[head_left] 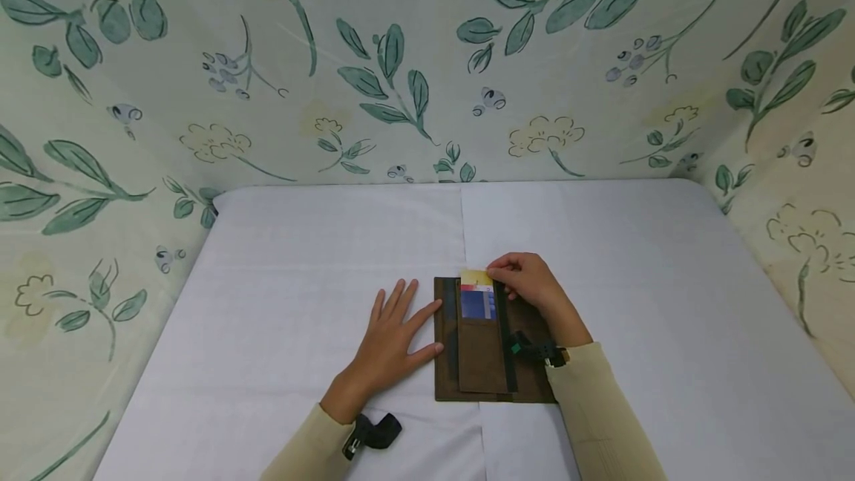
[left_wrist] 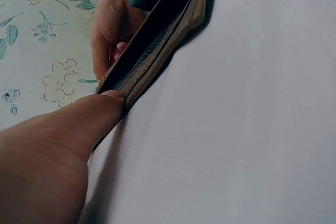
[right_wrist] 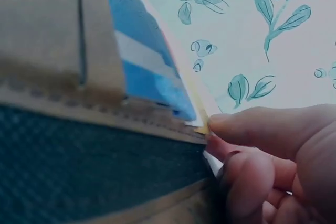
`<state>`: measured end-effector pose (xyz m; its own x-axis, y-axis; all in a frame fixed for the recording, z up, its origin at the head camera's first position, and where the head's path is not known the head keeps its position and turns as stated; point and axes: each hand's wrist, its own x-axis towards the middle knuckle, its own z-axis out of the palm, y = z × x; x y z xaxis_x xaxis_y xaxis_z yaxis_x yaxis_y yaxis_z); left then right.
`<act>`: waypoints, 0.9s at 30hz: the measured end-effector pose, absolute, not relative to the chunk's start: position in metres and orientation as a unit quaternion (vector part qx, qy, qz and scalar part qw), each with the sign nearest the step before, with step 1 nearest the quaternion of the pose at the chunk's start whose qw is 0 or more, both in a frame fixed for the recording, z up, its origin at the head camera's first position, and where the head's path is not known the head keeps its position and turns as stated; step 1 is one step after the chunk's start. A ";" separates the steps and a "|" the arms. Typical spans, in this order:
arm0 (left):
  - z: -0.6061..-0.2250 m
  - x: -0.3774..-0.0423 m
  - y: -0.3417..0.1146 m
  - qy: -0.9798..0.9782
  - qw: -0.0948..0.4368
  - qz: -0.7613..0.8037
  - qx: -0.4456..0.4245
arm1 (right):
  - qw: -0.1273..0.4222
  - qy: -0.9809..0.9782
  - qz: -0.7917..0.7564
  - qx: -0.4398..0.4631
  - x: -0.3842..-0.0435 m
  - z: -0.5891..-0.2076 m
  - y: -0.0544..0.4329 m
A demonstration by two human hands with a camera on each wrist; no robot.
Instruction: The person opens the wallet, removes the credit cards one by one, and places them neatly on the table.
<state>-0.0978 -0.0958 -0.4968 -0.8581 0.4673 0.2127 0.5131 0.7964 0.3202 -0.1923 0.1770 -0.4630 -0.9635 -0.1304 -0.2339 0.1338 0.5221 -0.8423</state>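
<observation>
A brown wallet [head_left: 482, 362] lies opened out on the white cloth, with dark green lining strips showing. From its inner pocket sticks a card [head_left: 479, 304], blue below and yellow at the top end; its blue part with a pale stripe [right_wrist: 152, 66] fills the pocket opening in the right wrist view. My right hand [head_left: 534, 288] pinches the card's yellow corner between thumb and fingers. My left hand [head_left: 384, 344] is spread flat beside the wallet, index finger and thumb at its left edge. In the left wrist view the left thumb [left_wrist: 79, 124] presses that edge.
The white cloth [head_left: 300, 243] covers the table on all sides of the wallet. Behind and beside the table hangs a fabric backdrop [head_left: 427, 125] with leaves and flowers. Black cameras are strapped to both wrists, the left camera [head_left: 374, 433] close over the cloth.
</observation>
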 end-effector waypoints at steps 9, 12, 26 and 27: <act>-0.497 -0.098 -0.096 -0.947 0.064 -0.179 -0.260 | 0.163 0.860 -0.484 -0.007 -0.194 -0.461 0.179; -0.497 -0.098 -0.096 -0.948 0.063 -0.174 -0.258 | 0.168 0.856 -0.488 -0.008 -0.194 -0.461 0.179; -0.497 -0.099 -0.096 -0.949 0.057 -0.177 -0.255 | 0.152 0.845 -0.511 0.031 -0.195 -0.464 0.175; -0.497 -0.099 -0.096 -0.949 0.056 -0.177 -0.254 | 0.151 0.847 -0.509 0.028 -0.195 -0.464 0.175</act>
